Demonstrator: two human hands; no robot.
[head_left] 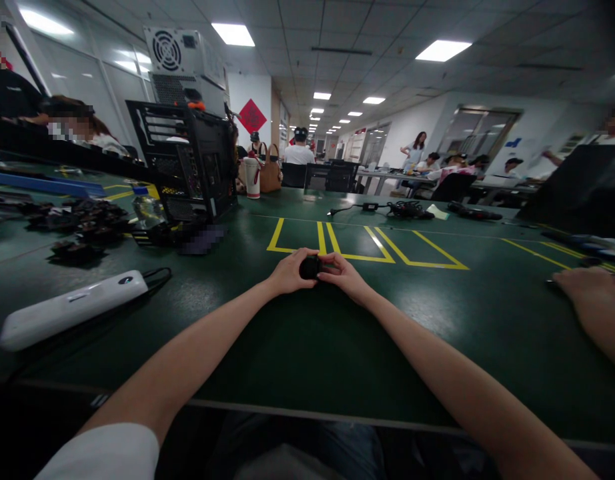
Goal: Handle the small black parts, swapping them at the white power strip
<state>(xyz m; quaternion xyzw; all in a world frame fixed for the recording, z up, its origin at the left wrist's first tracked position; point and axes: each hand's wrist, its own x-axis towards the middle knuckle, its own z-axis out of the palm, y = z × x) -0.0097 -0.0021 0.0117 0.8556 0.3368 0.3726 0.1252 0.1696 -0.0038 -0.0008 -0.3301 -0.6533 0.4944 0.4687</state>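
A small black rounded object is held between my two hands, just above or on the green tabletop. Its exact kind does not show. My left hand curls around its left side, thumb below and fingers above. From the other side my right hand grips its right edge with thumb and fingertips. Fingers cover part of the object. Beyond the hands, yellow tape outlines mark the tabletop.
At left lie a white power strip and a pile of black parts. Behind them stand an open computer case and a paper cup. Coiled black cables lie at the back. Another person's hand is at right.
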